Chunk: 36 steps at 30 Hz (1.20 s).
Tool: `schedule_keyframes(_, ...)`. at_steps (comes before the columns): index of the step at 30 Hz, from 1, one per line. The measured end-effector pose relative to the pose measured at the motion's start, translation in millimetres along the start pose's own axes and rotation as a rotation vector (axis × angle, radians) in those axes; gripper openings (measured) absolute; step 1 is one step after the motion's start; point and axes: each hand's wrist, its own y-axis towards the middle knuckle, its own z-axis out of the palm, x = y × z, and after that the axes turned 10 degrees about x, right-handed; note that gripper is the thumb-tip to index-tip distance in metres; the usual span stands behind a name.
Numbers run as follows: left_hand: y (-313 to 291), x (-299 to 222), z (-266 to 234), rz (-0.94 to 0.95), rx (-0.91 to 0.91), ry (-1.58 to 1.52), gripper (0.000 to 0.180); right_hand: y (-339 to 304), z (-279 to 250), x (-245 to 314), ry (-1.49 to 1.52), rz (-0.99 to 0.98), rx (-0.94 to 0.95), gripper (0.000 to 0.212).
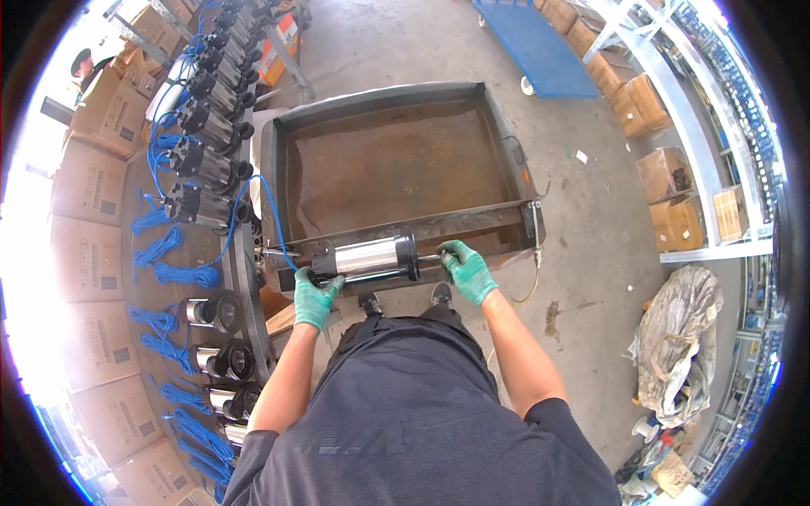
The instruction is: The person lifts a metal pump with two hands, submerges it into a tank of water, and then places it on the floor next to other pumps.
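Note:
A pump with a shiny metal body and black ends (368, 256) lies sideways at the near edge of a water-filled tank (380, 221). My left hand (315, 298), in a green glove, grips its black left end, where a blue cable (273, 202) comes out. At the pump's other end a thin metal rod (429, 257) sticks out to the right. My gloved right hand (469, 271) has its fingers closed around the rod's outer end. The fingertips of both hands are partly hidden.
Several similar pumps (207, 122) with coiled blue cables line a bench on the left, beside stacked cartons (89, 253). A hose (537, 261) hangs at the tank's right corner. Farther right are a blue cart (540, 46), a metal rack (717, 251) and a crumpled sack (679, 346).

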Motion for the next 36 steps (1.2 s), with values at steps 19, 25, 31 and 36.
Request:
schedule_keyframes(19, -1.3, -30.0, -10.5, -0.071, 0.108, -0.090, 0.068, 32.7, -1.2, -12.9, -0.532, 0.257, -0.006, 0.039)
schedule_keyframes(25, 2.6, -21.3, -6.7, -0.050, 0.103, -0.029, 0.073, 34.6, 2.5, -32.5, -0.236, 0.057, -0.134, 0.038)
schedule_keyframes(31, 0.8, -20.9, -11.6, -0.053, 0.092, -0.007, 0.073, 13.0, -31.9, 15.3, 0.429, 0.399, 0.284, 0.037)
schedule_keyframes(36, 1.9, -22.5, -9.7, -0.038, 0.096, 0.001, 0.071, 19.5, -37.0, 10.2, 0.307, 0.378, 0.316, 0.044)
